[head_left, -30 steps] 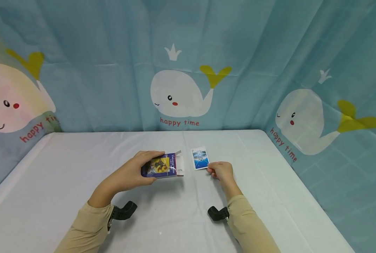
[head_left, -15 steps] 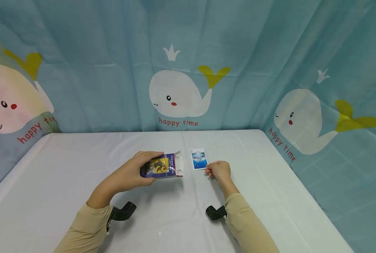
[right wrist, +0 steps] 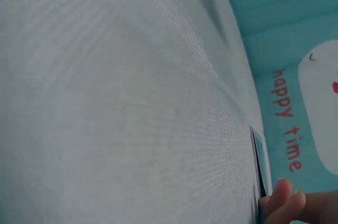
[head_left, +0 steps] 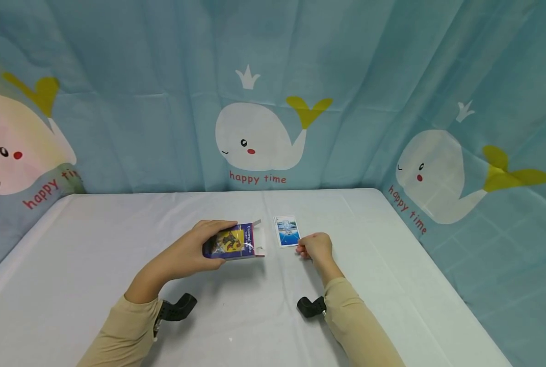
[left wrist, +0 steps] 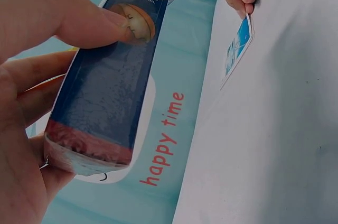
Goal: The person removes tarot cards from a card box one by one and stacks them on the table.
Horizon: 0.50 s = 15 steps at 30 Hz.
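Observation:
The left hand grips a blue card box around its left end, above the table. The box's right end has its flaps out. In the left wrist view the thumb presses the box's narrow side. Right of the box, a blue-and-white card is pinched at its lower right corner by the right hand. White edges beside it suggest more than one card; the number is unclear. The right wrist view shows the fingers at the cards' edge, the cards seen nearly edge-on.
A white cloth covers the table. Behind it and along the right hangs a blue curtain with whale prints. Black curved pieces are fixed at both wrists.
The right hand and the card have shifted slightly left in the head view, which itself has drifted a little. The left hand keeps its grip on the box.

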{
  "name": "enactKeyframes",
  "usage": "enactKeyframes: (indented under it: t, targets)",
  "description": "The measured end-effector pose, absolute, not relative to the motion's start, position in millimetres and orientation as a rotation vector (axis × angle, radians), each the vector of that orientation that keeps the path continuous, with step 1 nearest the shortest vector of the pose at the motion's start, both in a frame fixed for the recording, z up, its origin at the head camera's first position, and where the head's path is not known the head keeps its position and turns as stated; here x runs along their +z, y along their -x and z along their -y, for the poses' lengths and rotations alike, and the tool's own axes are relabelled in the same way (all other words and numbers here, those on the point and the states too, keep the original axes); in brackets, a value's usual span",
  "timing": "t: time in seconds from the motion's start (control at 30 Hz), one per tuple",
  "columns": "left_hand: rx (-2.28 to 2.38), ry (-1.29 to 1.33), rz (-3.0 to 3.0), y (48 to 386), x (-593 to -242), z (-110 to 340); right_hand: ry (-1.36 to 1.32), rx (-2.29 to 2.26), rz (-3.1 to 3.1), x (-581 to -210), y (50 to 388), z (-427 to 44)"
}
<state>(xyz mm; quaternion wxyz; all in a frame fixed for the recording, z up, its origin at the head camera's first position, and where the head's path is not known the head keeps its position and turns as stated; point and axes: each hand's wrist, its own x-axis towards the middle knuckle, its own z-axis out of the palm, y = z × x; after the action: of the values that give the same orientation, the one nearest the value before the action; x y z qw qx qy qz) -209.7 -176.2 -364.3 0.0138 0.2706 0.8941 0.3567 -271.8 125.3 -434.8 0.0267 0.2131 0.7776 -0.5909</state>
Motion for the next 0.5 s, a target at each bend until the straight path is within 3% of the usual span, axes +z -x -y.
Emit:
enactKeyframes:
  t: [0.5]
  targets:
    - [1.092, -0.855, -2.794, 210.1, -364.5, 177.3, -0.66, -1.781, -2.422, -436.0, 274.0, -124.8]
